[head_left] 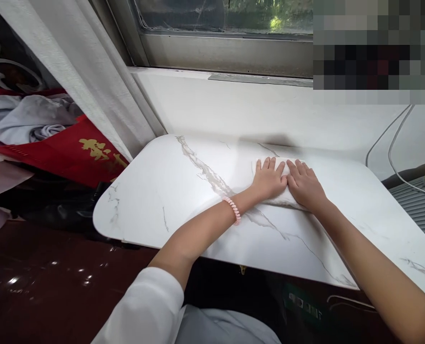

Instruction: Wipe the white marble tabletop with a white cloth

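Note:
A folded white cloth lies on the white marble-patterned table, towards the wall side. My left hand rests flat on it with the fingers stretched out, and a pink coiled band circles that wrist. Right beside it, my right hand also presses flat on the cloth, its fingers extended. The two thumbs almost meet, and I cannot tell whether they touch. Most of the cloth is covered by the hands; its front edge and a strip between them show.
A white curtain hangs at the left, beside a red bag with pale fabric inside. Behind the table is a white wall under a window. Thin cables run down at the right near a grey ridged object.

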{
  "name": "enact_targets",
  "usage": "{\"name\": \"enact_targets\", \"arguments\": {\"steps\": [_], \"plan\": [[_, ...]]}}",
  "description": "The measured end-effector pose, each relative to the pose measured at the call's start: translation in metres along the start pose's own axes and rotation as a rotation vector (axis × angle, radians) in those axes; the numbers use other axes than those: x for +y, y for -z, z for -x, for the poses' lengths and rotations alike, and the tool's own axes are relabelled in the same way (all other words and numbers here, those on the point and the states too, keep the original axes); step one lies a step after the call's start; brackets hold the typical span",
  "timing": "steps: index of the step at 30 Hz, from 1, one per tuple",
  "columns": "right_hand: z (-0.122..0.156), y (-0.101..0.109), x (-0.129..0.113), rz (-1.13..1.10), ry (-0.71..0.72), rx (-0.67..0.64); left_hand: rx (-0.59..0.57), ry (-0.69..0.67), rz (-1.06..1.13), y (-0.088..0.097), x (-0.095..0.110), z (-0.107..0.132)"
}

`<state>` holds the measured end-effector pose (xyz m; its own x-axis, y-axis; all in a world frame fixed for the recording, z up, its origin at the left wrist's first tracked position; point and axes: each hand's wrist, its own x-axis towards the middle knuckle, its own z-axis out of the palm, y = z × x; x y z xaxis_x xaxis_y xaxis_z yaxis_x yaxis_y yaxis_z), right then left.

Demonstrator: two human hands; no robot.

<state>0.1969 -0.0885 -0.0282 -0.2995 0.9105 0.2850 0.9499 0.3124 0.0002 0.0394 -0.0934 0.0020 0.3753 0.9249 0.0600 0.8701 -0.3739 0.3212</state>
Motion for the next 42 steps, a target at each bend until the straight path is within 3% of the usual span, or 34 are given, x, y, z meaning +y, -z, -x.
{"name": "enact_targets", "arguments": {"steps": [6,12,16,20,26,33,37,42], "plan": [[0.064,0.030,-0.051,0.011,-0.123,-0.084,-0.067,-0.025,-0.043,0.009,0.011,0.071],[0.125,0.048,-0.095,-0.043,-0.107,-0.022,-0.045,-0.091,-0.066,0.009,0.014,0.141],[0.146,0.052,-0.116,-0.062,-0.096,-0.005,-0.023,-0.105,-0.083,0.012,0.011,0.170],[0.146,0.052,-0.126,-0.037,-0.085,-0.007,-0.063,-0.101,-0.110,0.020,0.008,0.180],[0.104,0.041,-0.121,-0.062,-0.011,-0.029,-0.118,-0.025,-0.107,0.029,-0.011,0.156],[0.003,0.023,-0.118,-0.066,-0.090,-0.119,-0.015,0.014,-0.128,0.035,-0.065,0.072],[-0.048,0.008,-0.110,-0.103,-0.091,-0.082,0.044,0.033,-0.136,0.039,-0.090,0.029],[-0.090,-0.010,-0.098,-0.144,-0.055,-0.006,0.072,0.072,-0.131,0.042,-0.106,-0.005]]}}
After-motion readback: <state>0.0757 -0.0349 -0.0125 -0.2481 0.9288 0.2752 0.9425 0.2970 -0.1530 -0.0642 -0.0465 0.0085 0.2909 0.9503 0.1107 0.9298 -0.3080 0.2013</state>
